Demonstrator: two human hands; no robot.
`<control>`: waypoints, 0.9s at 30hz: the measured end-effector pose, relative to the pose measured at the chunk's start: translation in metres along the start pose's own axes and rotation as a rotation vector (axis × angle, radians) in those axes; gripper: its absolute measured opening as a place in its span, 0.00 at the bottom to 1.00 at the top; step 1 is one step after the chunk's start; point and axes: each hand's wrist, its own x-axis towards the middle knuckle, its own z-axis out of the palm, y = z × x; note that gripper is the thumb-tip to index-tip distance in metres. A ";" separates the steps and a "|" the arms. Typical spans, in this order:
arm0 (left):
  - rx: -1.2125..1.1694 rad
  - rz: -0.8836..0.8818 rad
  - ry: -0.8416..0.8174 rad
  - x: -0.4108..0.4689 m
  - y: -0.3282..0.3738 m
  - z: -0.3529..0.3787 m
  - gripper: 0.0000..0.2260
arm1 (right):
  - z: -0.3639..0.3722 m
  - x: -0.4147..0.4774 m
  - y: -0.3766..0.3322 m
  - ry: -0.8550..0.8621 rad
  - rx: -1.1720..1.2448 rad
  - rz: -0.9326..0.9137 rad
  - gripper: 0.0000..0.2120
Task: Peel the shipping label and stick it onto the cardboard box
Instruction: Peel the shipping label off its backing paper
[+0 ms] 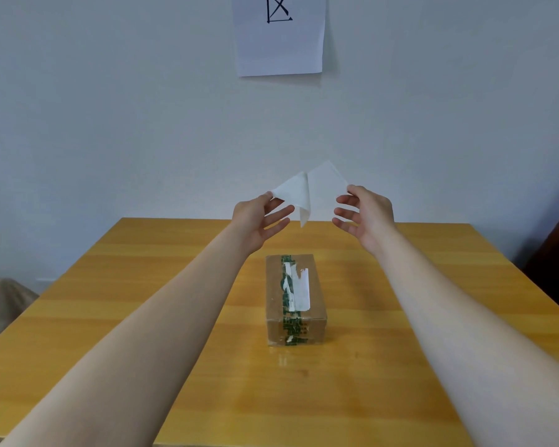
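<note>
1 wooden table [433,285] under our arms. 1 cardboard box [296,298] on it, below and between our 2 hands. 1 shipping label [310,191] aloft, part-peeled: our left hand [260,217] pinches 1 layer, our right hand [365,214] pinches the other.

Yellow wooden table [142,317]: smooth, glossy varnish, mirrors the small brown cardboard box [296,301], which is matt with shiny clear tape over green print. Thin white paper label sheet [307,191] between my fingers: matt, lightly curled.
</note>
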 end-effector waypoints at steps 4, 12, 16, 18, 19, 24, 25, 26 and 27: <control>-0.115 -0.051 -0.008 -0.001 0.001 -0.001 0.06 | -0.001 -0.001 0.000 0.028 0.033 -0.011 0.05; -0.177 -0.030 0.044 -0.003 -0.001 0.004 0.16 | -0.005 -0.002 -0.003 0.065 0.100 -0.013 0.04; -0.188 -0.023 0.055 -0.003 -0.001 0.007 0.20 | -0.010 -0.001 -0.003 0.075 0.133 0.012 0.03; -0.196 -0.025 0.049 -0.004 -0.002 0.008 0.22 | -0.012 -0.001 -0.003 0.082 0.149 0.022 0.03; -0.204 -0.026 0.040 -0.005 -0.002 0.009 0.23 | -0.013 -0.001 -0.003 0.086 0.157 0.027 0.03; -0.241 -0.059 -0.035 -0.005 -0.002 0.011 0.25 | -0.016 -0.002 -0.003 0.106 0.207 0.053 0.03; -0.251 -0.063 -0.047 -0.004 -0.002 0.011 0.25 | -0.017 -0.002 -0.003 0.114 0.217 0.058 0.02; -0.262 -0.068 -0.055 -0.003 -0.001 0.010 0.25 | -0.018 -0.002 -0.002 0.121 0.227 0.060 0.02; -0.268 -0.072 -0.063 -0.003 -0.001 0.010 0.24 | -0.018 -0.002 -0.002 0.128 0.239 0.063 0.03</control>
